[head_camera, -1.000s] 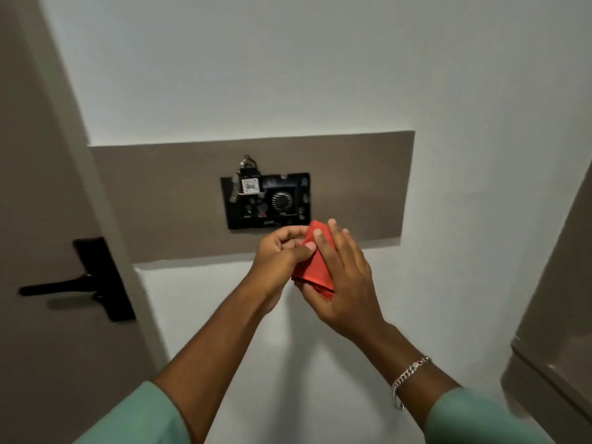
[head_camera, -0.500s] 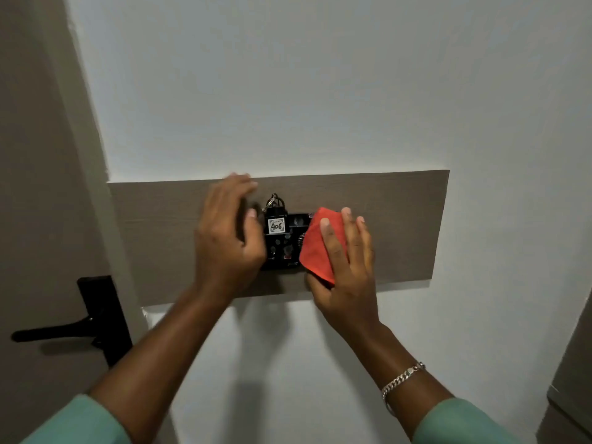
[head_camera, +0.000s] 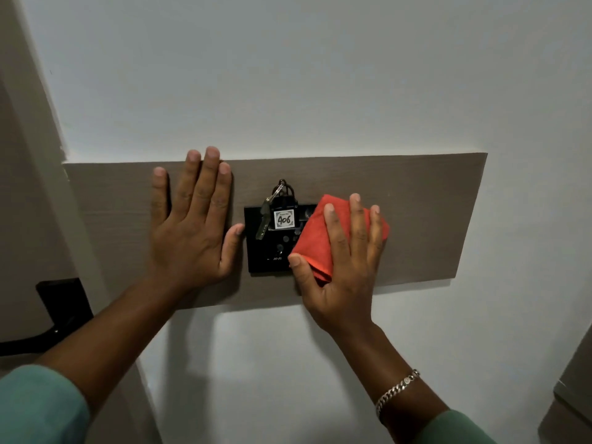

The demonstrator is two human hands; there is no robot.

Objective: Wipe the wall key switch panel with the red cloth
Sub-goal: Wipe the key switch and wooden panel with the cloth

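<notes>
The black key switch panel (head_camera: 270, 248) is mounted on a brown wooden board (head_camera: 426, 219) on the white wall. A key (head_camera: 262, 221) and a white tag marked 406 (head_camera: 283, 219) hang at the panel's top. My right hand (head_camera: 342, 261) presses the folded red cloth (head_camera: 315, 238) flat against the panel's right half, which is hidden under it. My left hand (head_camera: 192, 225) lies flat on the board just left of the panel, fingers spread, its thumb touching the panel's left edge.
A door with a black handle (head_camera: 48, 325) stands at the left, beside the board. A grey cabinet edge (head_camera: 573, 389) shows at the lower right. White wall surrounds the board above and below.
My left hand has let go of the cloth and moved from the panel's left part to lie flat on the board. My right hand has brought the cloth up onto the panel.
</notes>
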